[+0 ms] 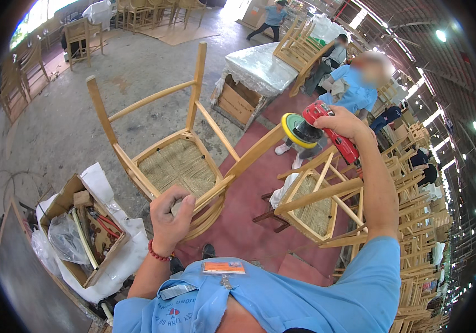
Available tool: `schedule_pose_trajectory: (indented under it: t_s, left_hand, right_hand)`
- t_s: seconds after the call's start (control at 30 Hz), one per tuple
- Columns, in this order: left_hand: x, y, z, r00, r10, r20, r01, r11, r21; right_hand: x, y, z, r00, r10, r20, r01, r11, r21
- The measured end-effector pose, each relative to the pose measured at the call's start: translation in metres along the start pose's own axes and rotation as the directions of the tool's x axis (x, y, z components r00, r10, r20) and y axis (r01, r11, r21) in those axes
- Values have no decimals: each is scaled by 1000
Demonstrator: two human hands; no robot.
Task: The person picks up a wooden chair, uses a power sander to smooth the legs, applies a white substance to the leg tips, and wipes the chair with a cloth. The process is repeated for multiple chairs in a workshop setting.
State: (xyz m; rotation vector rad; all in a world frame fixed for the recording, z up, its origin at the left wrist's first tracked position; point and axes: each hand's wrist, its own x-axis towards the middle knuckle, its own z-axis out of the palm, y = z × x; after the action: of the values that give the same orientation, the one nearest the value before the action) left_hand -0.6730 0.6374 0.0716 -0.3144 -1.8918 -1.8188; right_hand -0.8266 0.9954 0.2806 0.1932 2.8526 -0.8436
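Chair on floor, centre, left hand on its near leg. Second chair right of it on mat. Right hand holds sander above 2nd chair. Open box left of left hand. Stacked chairs far right.

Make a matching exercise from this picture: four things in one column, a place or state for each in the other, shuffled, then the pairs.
Things:
1. red sander
2. wooden chair
3. cardboard box
4. left hand

Places or states:
A. on the floor at the person's left, tools inside
B. raised in the right hand
C. closed on the chair's seat frame
D. tilted, woven seat showing

Pairs: 1-B, 2-D, 3-A, 4-C
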Motion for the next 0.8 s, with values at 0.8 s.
schedule_pose_trajectory:
  t_s: [0.8]
  left_hand:
    - [-6, -6, -6, 999, 22, 47, -21, 1000, -16]
  right_hand:
    - [15, 16, -18, 991, 46, -126, -47, 999, -9]
